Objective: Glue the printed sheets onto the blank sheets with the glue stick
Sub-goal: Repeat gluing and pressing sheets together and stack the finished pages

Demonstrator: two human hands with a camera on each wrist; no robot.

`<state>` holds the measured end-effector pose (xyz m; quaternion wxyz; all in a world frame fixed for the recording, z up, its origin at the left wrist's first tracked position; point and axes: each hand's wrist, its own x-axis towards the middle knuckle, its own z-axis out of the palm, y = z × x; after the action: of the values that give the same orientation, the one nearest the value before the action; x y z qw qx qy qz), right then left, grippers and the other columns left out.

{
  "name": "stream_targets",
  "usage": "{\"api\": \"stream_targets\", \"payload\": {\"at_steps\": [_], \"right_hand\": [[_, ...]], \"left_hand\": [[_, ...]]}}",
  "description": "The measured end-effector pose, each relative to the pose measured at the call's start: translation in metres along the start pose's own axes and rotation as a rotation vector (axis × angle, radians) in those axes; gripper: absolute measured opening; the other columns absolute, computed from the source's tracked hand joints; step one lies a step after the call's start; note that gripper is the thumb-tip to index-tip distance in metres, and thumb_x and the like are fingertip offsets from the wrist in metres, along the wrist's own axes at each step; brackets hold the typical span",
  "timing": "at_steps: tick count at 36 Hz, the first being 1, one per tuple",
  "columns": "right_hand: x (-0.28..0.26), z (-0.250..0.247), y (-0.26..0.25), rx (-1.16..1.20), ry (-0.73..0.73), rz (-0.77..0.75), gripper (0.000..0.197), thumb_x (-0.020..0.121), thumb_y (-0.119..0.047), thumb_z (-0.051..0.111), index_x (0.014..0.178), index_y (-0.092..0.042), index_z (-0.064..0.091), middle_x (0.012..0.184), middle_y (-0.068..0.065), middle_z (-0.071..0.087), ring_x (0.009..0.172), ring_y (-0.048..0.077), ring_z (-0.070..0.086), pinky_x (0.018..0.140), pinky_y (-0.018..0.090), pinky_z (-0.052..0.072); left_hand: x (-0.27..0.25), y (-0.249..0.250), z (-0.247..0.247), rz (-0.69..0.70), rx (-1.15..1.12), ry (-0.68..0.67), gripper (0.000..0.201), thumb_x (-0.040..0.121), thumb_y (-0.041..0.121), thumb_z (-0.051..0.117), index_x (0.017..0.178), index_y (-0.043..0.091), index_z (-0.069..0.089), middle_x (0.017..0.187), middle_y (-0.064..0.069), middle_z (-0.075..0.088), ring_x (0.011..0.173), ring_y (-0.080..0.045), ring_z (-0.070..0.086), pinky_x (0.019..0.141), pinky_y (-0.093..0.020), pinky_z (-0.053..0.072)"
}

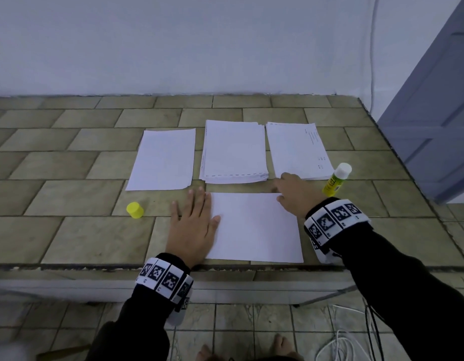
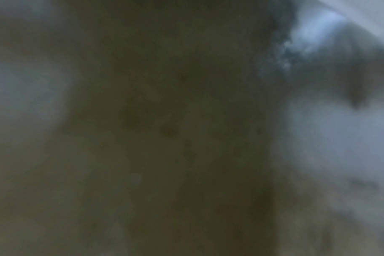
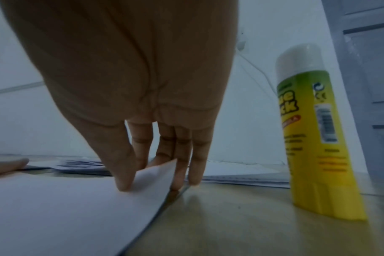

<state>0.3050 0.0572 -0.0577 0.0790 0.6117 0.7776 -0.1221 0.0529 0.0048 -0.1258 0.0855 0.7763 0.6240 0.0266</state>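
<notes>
Two hands (image 1: 191,225) (image 1: 293,194) on one sheet (image 1: 257,230), three stacks (image 1: 234,152)

2 paper stacks (image 1: 234,152), perhaps 2 single sheets (image 1: 254,226), 1 glue stick (image 1: 336,180), 1 cap (image 1: 135,210).

Dim, bluish, even light w/ soft shadows; head view sharp mid-frame, bends at edges. Left wrist view dark, noisy, all blur. Right wrist view soft, w/ edges stretched.
</notes>
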Motion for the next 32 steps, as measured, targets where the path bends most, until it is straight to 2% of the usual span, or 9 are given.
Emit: {"api": "stream_targets", "payload": {"at_steps": [5,10,14,16,19,21,24,29,32], "right_hand": [[-0.002,-0.012,0.005,0.077,-0.025,-0.016,0.014,0.096,-0.012,0.048,0.106,-0.006,0.056,0.113,0.012,0.057,0.103,0.027,0.056,0.084,0.032,0.045],[-0.010,-0.039,0.014,0.202,0.032,-0.076,0.010,0.092,-0.006,0.055,0.087,-0.016,0.056,0.090,-0.002,0.057,0.086,0.016,0.054,0.071,0.021,0.039],[-0.008,-0.074,0.023,0.320,0.156,-0.043,0.011,0.088,-0.006,0.062,0.083,-0.016,0.061,0.082,-0.004,0.060,0.068,0.003,0.053,0.056,0.009,0.035],[-0.001,-0.087,0.028,0.478,0.222,0.021,0.009,0.086,-0.004,0.064,0.084,-0.013,0.063,0.077,-0.005,0.062,0.062,0.004,0.059,0.051,0.008,0.041],[0.017,-0.091,0.032,0.796,0.314,0.143,0.014,0.084,0.003,0.062,0.084,-0.011,0.059,0.074,0.001,0.063,0.056,0.017,0.066,0.062,0.025,0.059],[0.028,-0.086,0.027,1.037,0.331,0.218,0.019,0.083,0.008,0.059,0.090,-0.009,0.056,0.077,0.009,0.063,0.055,0.021,0.068,0.067,0.035,0.061],[0.043,-0.075,0.016,1.192,0.327,0.294,0.025,0.083,0.010,0.057,0.096,-0.011,0.055,0.083,0.011,0.063,0.063,0.026,0.071,0.071,0.035,0.059],[0.063,-0.055,-0.002,1.283,0.300,0.310,0.018,0.087,0.008,0.060,0.076,-0.006,0.062,0.081,0.008,0.061,0.064,0.021,0.069,0.071,0.034,0.061],[0.068,-0.045,-0.009,1.252,0.234,0.319,0.011,0.086,0.004,0.066,0.077,-0.003,0.064,0.078,0.008,0.065,0.066,0.021,0.070,0.084,0.041,0.058]], "left_hand": [[-0.001,-0.001,0.000,0.020,-0.051,0.031,0.089,0.086,0.065,-0.023,0.157,0.015,-0.001,0.162,0.000,-0.017,0.152,-0.022,-0.005,0.120,-0.058,0.006],[-0.007,-0.002,-0.003,0.046,-0.259,0.199,0.080,0.095,0.066,0.011,0.157,0.019,-0.007,0.154,0.000,-0.042,0.151,-0.026,-0.017,0.121,-0.052,0.002],[-0.009,-0.004,-0.004,0.053,-0.418,0.268,0.080,0.096,0.065,0.022,0.158,0.022,-0.003,0.154,-0.001,-0.041,0.150,-0.025,-0.018,0.120,-0.059,0.013],[-0.008,-0.004,-0.003,0.055,-0.412,0.277,0.080,0.096,0.066,0.023,0.158,0.023,-0.001,0.156,-0.002,-0.039,0.151,-0.026,-0.013,0.118,-0.060,0.017],[-0.007,-0.004,-0.001,0.050,-0.377,0.270,0.079,0.096,0.063,0.027,0.159,0.021,0.003,0.158,-0.003,-0.035,0.152,-0.027,-0.006,0.117,-0.060,0.021],[-0.007,-0.004,-0.001,0.048,-0.354,0.265,0.080,0.095,0.064,0.026,0.159,0.020,0.003,0.159,-0.003,-0.032,0.152,-0.028,-0.002,0.117,-0.059,0.021],[-0.007,-0.003,0.000,0.042,-0.339,0.256,0.081,0.094,0.067,0.022,0.159,0.021,0.004,0.160,-0.002,-0.031,0.152,-0.026,0.000,0.119,-0.056,0.017],[-0.006,-0.003,-0.002,0.026,-0.316,0.245,0.081,0.094,0.068,0.020,0.158,0.022,0.008,0.160,-0.001,-0.030,0.152,-0.024,0.001,0.122,-0.049,0.009],[-0.006,-0.003,-0.002,0.017,-0.307,0.231,0.083,0.092,0.071,0.016,0.158,0.020,0.013,0.161,-0.001,-0.029,0.152,-0.024,0.003,0.121,-0.044,0.006]]}}
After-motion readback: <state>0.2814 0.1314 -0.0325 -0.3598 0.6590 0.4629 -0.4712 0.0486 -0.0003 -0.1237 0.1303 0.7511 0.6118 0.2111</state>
